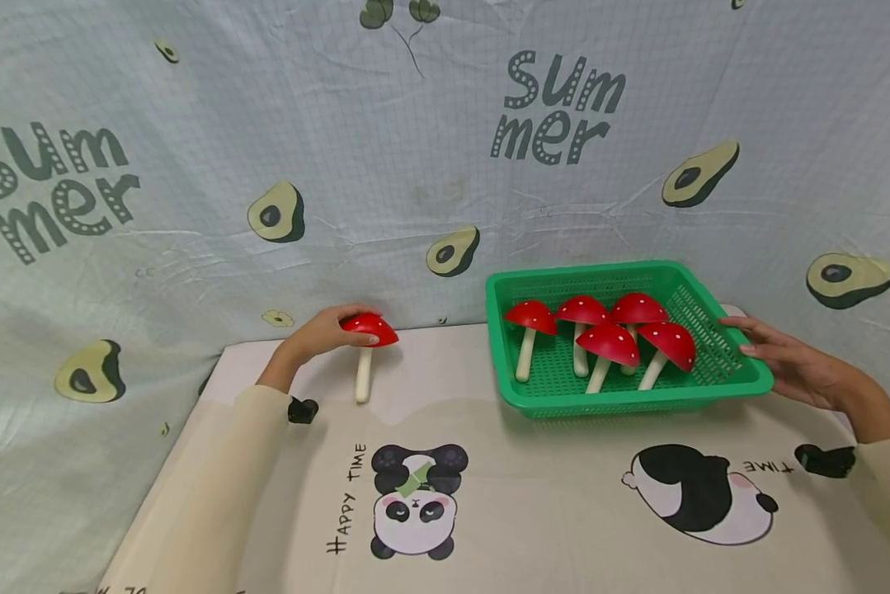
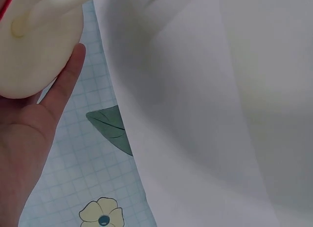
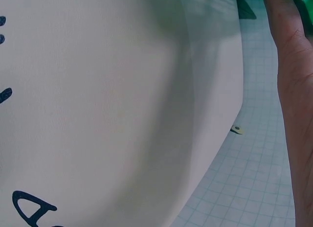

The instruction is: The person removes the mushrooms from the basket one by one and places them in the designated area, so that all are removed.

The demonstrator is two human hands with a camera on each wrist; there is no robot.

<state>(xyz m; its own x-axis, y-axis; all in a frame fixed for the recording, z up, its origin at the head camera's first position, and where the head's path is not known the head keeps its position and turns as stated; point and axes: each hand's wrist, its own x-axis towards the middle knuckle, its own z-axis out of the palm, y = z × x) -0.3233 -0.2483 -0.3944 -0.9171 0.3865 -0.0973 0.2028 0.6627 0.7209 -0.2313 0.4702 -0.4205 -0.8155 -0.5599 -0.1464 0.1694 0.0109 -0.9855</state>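
By its red cap with white dots, my left hand [image 1: 324,337] holds a toy mushroom [image 1: 378,329] at the back left of the table. Its pale stem points down toward the tabletop; whether it touches is unclear. In the left wrist view the cream underside of the mushroom [image 2: 54,60] faces the camera, with fingers behind and beside it. At the right end of a green plastic basket [image 1: 504,363], my right hand [image 1: 804,363] touches the rim with fairly straight fingers. Several similar red mushrooms [image 1: 608,343] stand or lean inside the basket.
A pale cloth with panda prints [image 1: 415,503] covers the table [image 1: 534,495]. Behind it hangs a light curtain [image 1: 385,165] printed with avocados and lettering, close to the back edge. Black wrist devices [image 1: 303,410] sit at both sleeves.
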